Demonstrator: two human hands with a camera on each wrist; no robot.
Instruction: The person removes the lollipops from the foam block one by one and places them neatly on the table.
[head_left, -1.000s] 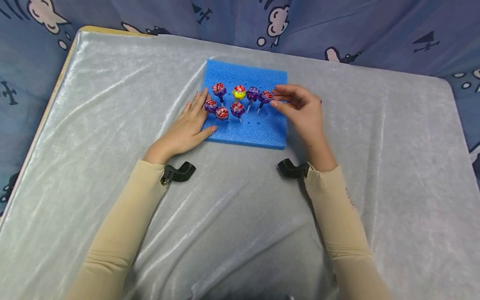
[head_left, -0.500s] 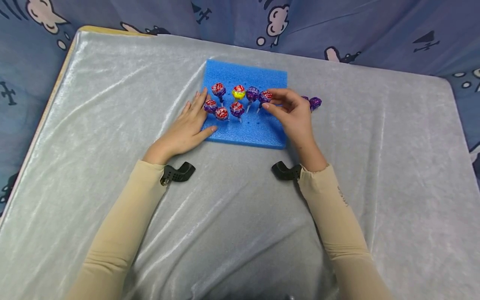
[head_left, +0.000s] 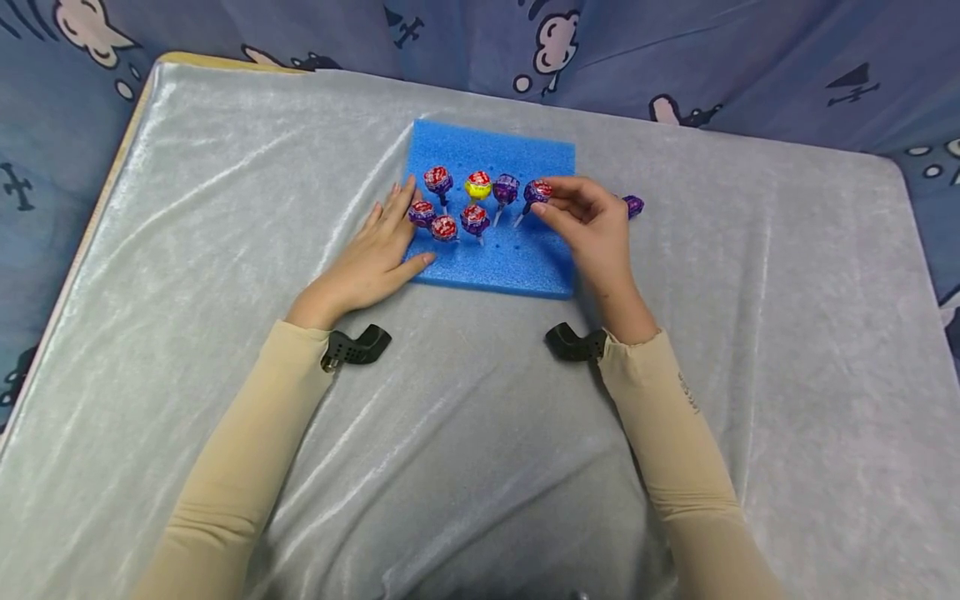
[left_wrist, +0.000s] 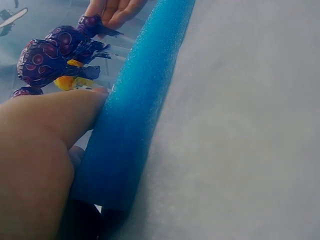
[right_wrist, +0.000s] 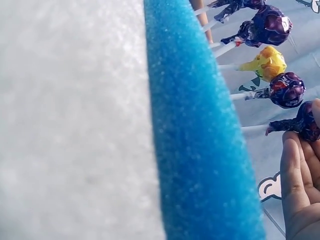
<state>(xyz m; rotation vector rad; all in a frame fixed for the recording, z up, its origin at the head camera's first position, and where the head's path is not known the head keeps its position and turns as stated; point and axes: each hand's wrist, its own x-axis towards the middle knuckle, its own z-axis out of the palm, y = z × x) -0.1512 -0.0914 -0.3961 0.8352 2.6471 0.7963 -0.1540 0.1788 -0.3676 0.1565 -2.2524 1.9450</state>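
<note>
A blue foam block (head_left: 525,271) lies on the table with several wrapped lollipops standing in it on white sticks. Most wrappers are purple and red; one lollipop (head_left: 477,186) is yellow and red. My left hand (head_left: 375,246) rests flat along the block's left edge, its thumb over the near corner. At the right end of the back row, my right hand (head_left: 596,221) pinches the head of a purple lollipop (head_left: 537,192) between thumb and fingers. That lollipop's stick slants down to the foam, and in the right wrist view its head (right_wrist: 307,122) is between the fingertips.
Another purple lollipop (head_left: 633,206) lies on the table, partly hidden behind my right hand. Small holes dot the foam. A grey velvety cloth (head_left: 787,333) covers the table, and a blue patterned curtain (head_left: 465,50) hangs behind it.
My right hand has moved left onto the rightmost lollipop and pinches it; its head has shifted slightly right. The lollipop beyond my hand has come into view. My left hand has stayed put.
</note>
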